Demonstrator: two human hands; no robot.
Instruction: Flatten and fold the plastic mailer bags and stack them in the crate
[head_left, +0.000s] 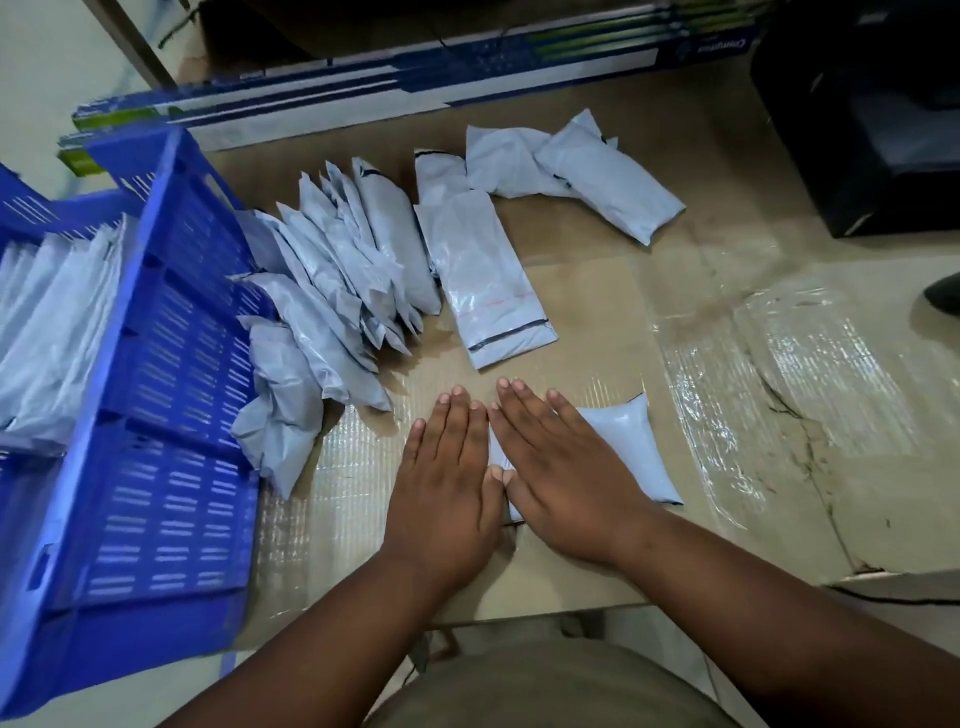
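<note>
While both lie flat | left hand (448, 483), right hand (558, 467) press mailer (631, 447) (fingers straight) | crate (171, 395) left

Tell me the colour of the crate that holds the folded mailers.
Blue, a slotted plastic crate at the left of the head view, the only view.

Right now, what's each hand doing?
Left hand: open, flat, pressing the mailer bag.
Right hand: open, flat, pressing the same bag.

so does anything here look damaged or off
Yes. The cardboard covering the table is cracked and torn along its right side, under glossy tape. Otherwise both hands press flat on a mailer; nothing spilled.
</note>
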